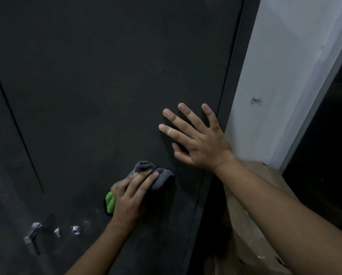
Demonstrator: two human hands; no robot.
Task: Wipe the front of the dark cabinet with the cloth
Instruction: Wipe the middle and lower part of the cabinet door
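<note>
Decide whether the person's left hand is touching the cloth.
Touching. The head view shows the left hand lying directly on the bunched grey cloth, pressing it against the dark cabinet front; no gap shows between them.

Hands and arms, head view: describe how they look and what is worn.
The left hand and right hand are bare: no gloves, rings or watch show. The left forearm and right forearm are uncovered to the frame's edge; no sleeve shows.
</note>
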